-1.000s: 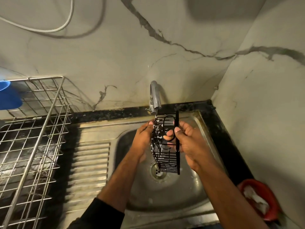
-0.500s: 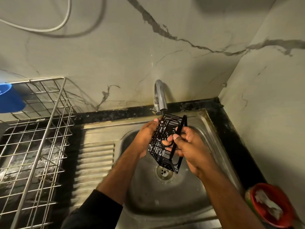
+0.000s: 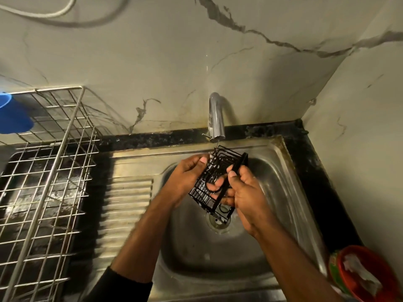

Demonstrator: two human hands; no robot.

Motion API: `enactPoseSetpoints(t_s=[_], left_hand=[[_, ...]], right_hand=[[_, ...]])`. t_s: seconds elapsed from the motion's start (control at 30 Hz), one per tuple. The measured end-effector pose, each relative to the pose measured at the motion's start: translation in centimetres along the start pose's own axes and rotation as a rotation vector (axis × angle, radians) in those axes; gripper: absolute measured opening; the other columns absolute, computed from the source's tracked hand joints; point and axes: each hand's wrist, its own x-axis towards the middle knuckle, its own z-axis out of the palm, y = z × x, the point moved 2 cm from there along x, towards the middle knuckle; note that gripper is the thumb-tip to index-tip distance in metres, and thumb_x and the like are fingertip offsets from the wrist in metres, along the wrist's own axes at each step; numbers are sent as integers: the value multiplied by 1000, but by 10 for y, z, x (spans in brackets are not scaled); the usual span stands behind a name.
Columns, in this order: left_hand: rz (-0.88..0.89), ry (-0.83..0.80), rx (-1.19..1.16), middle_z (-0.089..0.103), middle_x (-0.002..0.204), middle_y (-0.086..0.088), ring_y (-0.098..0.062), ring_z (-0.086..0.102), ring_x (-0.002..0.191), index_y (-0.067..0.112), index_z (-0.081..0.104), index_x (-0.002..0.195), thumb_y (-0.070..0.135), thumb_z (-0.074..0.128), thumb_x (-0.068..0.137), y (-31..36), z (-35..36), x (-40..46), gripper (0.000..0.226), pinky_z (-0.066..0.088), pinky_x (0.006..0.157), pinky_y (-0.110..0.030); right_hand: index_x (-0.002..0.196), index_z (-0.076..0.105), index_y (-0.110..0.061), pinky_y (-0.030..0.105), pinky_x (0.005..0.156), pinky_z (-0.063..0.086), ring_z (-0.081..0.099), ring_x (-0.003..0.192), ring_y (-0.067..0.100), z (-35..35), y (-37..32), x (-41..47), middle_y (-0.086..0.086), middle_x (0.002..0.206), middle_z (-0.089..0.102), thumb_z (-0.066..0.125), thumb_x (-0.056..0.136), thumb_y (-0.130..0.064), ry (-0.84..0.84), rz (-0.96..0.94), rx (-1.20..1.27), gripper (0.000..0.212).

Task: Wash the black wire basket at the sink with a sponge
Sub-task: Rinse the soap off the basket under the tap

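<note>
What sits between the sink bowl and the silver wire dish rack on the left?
In the head view, only the ribbed steel drainboard lies between the sink bowl and the wire dish rack; nothing rests on it.

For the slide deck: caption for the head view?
Both hands hold black wire basket under tap over steel sink.

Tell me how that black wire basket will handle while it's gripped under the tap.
The black wire basket looks rigid and probably light: thin wires, mostly gaps. Water from the tap likely makes it slippery.
</note>
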Motion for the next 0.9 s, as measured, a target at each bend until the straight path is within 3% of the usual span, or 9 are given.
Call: enactPoseSetpoints(t_s=[0.23, 0.37, 0.43, 0.5, 0.63, 0.73, 0.83, 0.9], left_hand=[[100, 184, 76, 75, 112, 2, -5, 70, 106, 11, 66, 126, 19, 52, 106, -16, -11, -30, 26, 53, 91, -21], [-24, 408, -23, 72, 120, 1, -19, 65, 119, 22, 64, 126, 39, 55, 103, -39, -21, -47, 30, 51, 104, -42], [-140, 499, -20, 71, 117, 4, -16, 64, 116, 26, 63, 119, 45, 55, 101, -45, -24, -54, 27, 49, 106, -46], [-221, 501, -50, 70, 116, 4, -16, 65, 113, 28, 60, 118, 53, 53, 98, -46, -22, -58, 32, 52, 101, -45], [-327, 434, -146, 74, 114, -6, -18, 70, 92, 19, 59, 128, 59, 46, 99, -39, -17, -61, 52, 51, 75, -35], [-384, 409, -286, 71, 101, -8, -13, 61, 74, 16, 60, 128, 55, 47, 102, -29, -13, -66, 49, 44, 68, -32], [-402, 399, -300, 67, 100, -4, -13, 52, 76, 18, 64, 124, 54, 53, 99, -21, -14, -70, 46, 40, 66, -29], [-396, 389, -268, 69, 96, 0, -12, 53, 77, 22, 66, 116, 56, 56, 97, -16, -14, -74, 40, 38, 67, -29]], right_hand=[[119, 47, -13, 42, 78, 61, 72, 98, 31, 11, 5, 1, 10, 88, 65, 34, 108, -17, -32, -63, 91, 18], [112, 46, -14, 37, 75, 59, 71, 99, 33, 15, 10, 1, 8, 87, 62, 34, 108, -17, -33, -76, 154, 13], [113, 46, -13, 36, 75, 59, 71, 99, 33, 15, 10, 0, 9, 88, 61, 34, 108, -17, -29, -82, 160, 14], [115, 45, -12, 36, 75, 59, 71, 99, 33, 15, 10, -1, 9, 87, 61, 34, 108, -17, -30, -83, 159, 14], [114, 47, -14, 38, 75, 59, 71, 100, 34, 17, 8, -5, 6, 82, 64, 34, 108, -16, -70, -60, 143, 15], [114, 47, -14, 36, 72, 60, 72, 98, 33, 19, 5, -8, 6, 83, 63, 33, 108, -16, -80, -59, 115, 15], [115, 47, -15, 41, 79, 61, 72, 98, 32, 20, 2, -11, 6, 84, 62, 33, 108, -17, -93, -59, 103, 16], [115, 48, -15, 39, 76, 61, 72, 98, 33, 20, 0, -13, 5, 82, 62, 34, 108, -17, -103, -58, 104, 16]])
